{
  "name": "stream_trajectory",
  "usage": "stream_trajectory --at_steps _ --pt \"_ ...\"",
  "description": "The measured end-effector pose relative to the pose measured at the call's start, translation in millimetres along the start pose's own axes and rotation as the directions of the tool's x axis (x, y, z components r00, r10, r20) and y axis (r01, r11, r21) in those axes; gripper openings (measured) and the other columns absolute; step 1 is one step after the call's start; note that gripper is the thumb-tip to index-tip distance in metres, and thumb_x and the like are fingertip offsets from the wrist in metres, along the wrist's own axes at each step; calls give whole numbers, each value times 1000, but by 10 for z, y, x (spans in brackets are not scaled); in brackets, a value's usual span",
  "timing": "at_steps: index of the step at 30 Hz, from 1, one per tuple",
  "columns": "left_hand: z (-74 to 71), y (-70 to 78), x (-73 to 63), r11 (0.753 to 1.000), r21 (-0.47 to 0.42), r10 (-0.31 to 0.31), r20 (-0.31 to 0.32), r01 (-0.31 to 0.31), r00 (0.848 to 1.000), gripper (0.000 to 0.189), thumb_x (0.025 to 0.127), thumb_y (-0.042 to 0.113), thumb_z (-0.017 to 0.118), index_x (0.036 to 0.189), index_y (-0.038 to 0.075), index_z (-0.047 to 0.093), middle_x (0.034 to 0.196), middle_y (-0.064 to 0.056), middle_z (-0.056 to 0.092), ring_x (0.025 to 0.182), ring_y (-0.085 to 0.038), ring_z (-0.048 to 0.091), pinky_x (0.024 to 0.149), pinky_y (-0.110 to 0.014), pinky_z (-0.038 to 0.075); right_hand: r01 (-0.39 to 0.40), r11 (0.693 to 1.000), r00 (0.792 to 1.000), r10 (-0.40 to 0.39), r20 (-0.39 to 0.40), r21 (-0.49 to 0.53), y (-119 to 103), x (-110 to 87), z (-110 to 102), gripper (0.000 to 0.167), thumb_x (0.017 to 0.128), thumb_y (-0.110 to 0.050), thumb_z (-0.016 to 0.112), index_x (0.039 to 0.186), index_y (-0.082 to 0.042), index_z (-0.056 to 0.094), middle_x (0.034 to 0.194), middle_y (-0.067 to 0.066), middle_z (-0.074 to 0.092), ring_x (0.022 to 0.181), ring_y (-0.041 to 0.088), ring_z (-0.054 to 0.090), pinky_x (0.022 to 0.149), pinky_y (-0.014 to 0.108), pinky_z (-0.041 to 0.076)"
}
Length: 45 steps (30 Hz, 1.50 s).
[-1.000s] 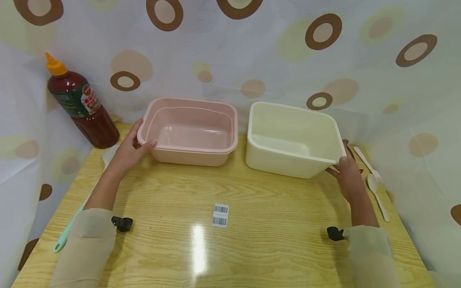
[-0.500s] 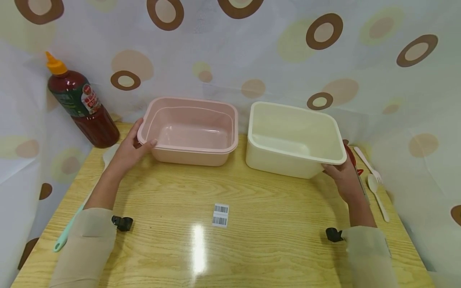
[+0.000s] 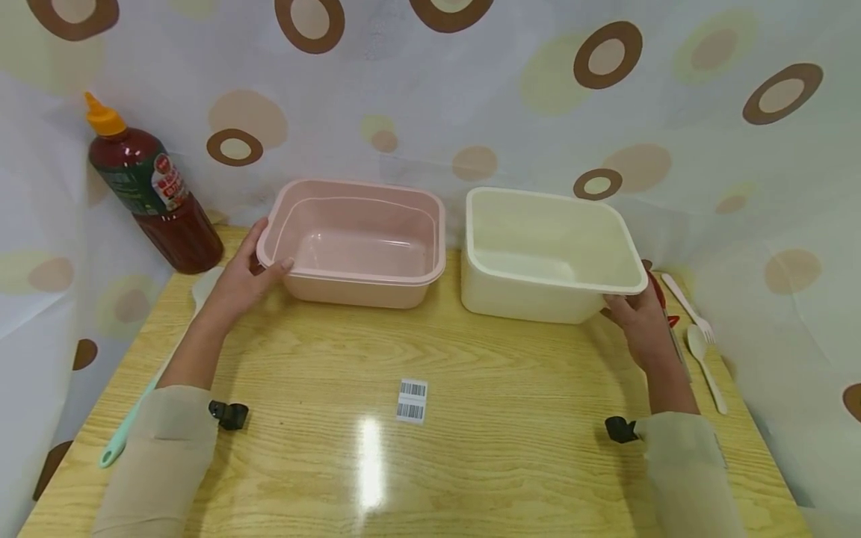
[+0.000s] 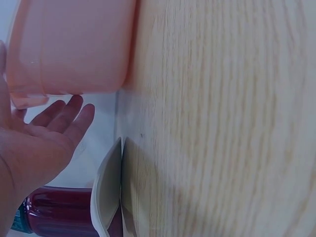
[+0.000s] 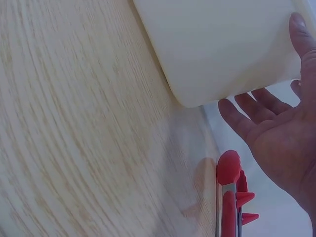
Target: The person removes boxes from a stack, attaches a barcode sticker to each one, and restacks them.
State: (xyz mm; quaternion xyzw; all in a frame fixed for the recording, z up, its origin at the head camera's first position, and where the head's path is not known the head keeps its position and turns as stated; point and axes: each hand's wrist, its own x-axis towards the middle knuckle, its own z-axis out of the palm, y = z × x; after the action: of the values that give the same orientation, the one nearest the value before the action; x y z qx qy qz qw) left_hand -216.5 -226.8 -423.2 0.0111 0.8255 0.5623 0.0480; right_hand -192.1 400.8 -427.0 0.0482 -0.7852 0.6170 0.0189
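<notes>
Fingers [image 4: 81, 123] of the left hand [image 3: 244, 280] reach along the left end of the pink tub [image 3: 353, 292], bent a little, while the thumb lies over its front rim, so the hand grips the tub by its near left corner. The right hand [image 3: 639, 321] holds the cream tub [image 3: 525, 297] by its near right corner: the thumb presses the front wall just under the rim and the other fingers touch the end wall, as the right wrist view shows. Both tubs stand upright on the wooden table [image 3: 303, 373], side by side near its back edge, with a narrow gap between them.

At the back left, near the left hand, a bottle [image 3: 158, 202] of dark red sauce with an orange cap stands upright. A long kitchen tool [image 3: 123, 430] with a mint green handle lies on the table, running under the left forearm [image 3: 196, 351], its pale head just in front of the bottle. Just beside the right hand lie red tongs [image 5: 228, 210], and farther right a pink fork [image 3: 682, 302] and a pale spoon [image 3: 696, 344]. A white barcode sticker [image 3: 412, 400] is on the table in front of the tubs, near the middle. A cloth [image 3: 430, 90] patterned with brown and beige circles hangs behind and at both sides.
</notes>
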Motion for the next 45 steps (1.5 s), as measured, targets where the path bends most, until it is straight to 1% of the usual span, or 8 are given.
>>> stream_trajectory --at_steps 4,6,11,14,21,29,40,45 --pt "6 5 -9 1000 -10 -6 1 6 1000 88 99 41 63 163 37 2 172 -4 13 154 -31 26 123 -50 29 14 998 1000 -13 -20 55 24 20 14 65 104 -10 54 161 -30 27 146 -11 47 123 2 55 87 15 55" --pt "8 4 -19 1000 -15 -12 4 12 1000 89 99 43 63 163 38 1 171 -7 15 152 -33 30 119 -45 37 15 998 1000 -14 -25 61 49 30 12 65 104 -10 54 160 -30 27 147 -11 47 123 1 54 86 15 54" --pt "14 -12 -15 999 -44 -12 17 13 1000 88 99 42 62 163 40 1 169 -14 19 147 -37 37 94 -23 56 14 999 999 -13 -32 51 85 44 2 64 104 -12 54 160 -30 28 149 -9 47 123 2 55 86 15 55" --pt "17 -19 2 999 -50 -6 18 6 1000 87 100 41 62 163 39 2 170 -13 18 148 -37 36 91 -20 55 18 999 999 -17 -27 43 64 30 1 63 104 -12 54 160 -28 30 148 -8 47 124 3 55 86 15 55" --pt "24 2 -3 999 -42 -8 26 9 1000 87 100 43 61 163 40 2 170 -11 17 149 -35 35 104 -36 52 -18 1000 999 18 -33 -1 9 -12 -13 64 104 -17 57 160 -28 29 151 -2 44 123 0 53 86 14 54" --pt "37 10 -13 1000 -22 -5 1 5 1000 87 99 44 62 163 39 4 169 -11 19 148 -34 37 84 -10 49 -21 999 1000 20 -14 -39 0 12 -20 65 104 -19 56 160 -34 26 159 2 39 132 2 49 88 14 53" --pt "29 -13 9 1000 10 4 -14 -4 1000 85 98 44 63 163 41 7 169 -11 21 148 -36 38 85 -10 48 -22 999 999 22 -28 -27 -24 -34 24 65 103 -21 58 159 -33 28 154 -5 43 130 4 50 89 16 52" --pt "17 -18 26 999 35 -5 -20 6 1000 85 98 45 63 162 43 8 169 -7 22 149 -33 37 86 -10 47 -14 1000 999 13 -32 -18 -12 -24 30 63 104 -20 56 159 -33 28 155 -1 42 130 5 50 88 14 52"
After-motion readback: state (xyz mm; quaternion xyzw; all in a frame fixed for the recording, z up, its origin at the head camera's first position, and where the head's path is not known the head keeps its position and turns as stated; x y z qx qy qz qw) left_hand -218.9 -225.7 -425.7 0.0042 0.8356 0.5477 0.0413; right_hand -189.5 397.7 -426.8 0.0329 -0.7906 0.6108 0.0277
